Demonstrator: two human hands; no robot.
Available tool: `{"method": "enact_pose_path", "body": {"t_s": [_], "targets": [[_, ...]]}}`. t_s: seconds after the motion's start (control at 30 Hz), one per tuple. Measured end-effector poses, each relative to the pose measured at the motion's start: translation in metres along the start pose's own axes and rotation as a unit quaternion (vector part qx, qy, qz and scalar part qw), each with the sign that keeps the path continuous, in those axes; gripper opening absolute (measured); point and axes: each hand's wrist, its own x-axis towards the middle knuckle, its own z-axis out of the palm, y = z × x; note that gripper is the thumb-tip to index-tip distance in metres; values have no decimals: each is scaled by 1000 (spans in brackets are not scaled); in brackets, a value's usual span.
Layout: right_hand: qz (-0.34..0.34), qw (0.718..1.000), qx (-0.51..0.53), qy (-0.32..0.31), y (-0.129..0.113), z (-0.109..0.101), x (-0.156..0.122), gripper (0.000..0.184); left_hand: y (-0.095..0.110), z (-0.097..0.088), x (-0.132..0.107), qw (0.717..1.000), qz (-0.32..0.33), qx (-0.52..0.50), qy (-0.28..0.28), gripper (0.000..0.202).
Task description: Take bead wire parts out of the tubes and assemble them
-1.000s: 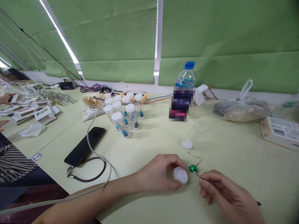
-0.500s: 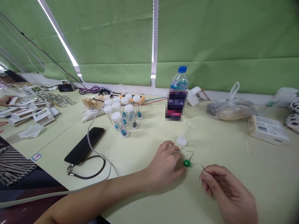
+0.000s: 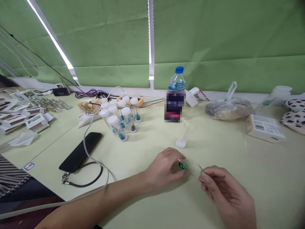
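Note:
My left hand [image 3: 164, 168] is closed with thumb and forefinger around a shiny green ball [image 3: 182, 165], from which a thin metal wire sticks out towards my right hand. Just to the right, my right hand [image 3: 224, 190] pinches a thin metal pick [image 3: 200, 167] with a small loop-like tip pointing up and left. A short gap separates the pick from the ball. Behind my left hand stands an open clear tube [image 3: 188, 131] with a white base.
Several capped clear tubes [image 3: 113, 120] with blue pieces inside stand left of centre. A black phone [image 3: 81, 152] with a strap lies nearer me, a white cable crossing it. Behind are a bottle [image 3: 177, 83], a tied plastic bag [image 3: 228, 108] and a white box [image 3: 265, 128].
My left hand has taken hold of the green ball, which lay beside its fingers, and its wire has turned. The view has shifted slightly right. My right hand keeps its pinch.

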Motion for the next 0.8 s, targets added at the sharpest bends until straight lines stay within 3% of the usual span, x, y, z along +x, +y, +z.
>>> {"method": "enact_pose_path", "body": {"t_s": [0.17, 0.4, 0.5, 0.67, 0.8], "targets": [[5, 1000, -23, 9, 6, -4, 2, 7, 16, -16, -11, 978, -106, -179, -3, 11], [-69, 993, -60, -69, 10, -8, 5, 7, 17, -17, -10, 869, -214, -446, 10, 28], [-95, 988, -71, -102, 9, -9, 5, 10, 12, -17, -8, 844, -228, -486, 21, 21], [-118, 979, -108, -123, 12, -10, 7, 13, 9, -13, -9, 810, -229, -540, 27, 31], [-148, 972, -136, -125, 12, -12, 8, 13, 8, -9, -11, 801, -235, -550, 6, 25]]}}
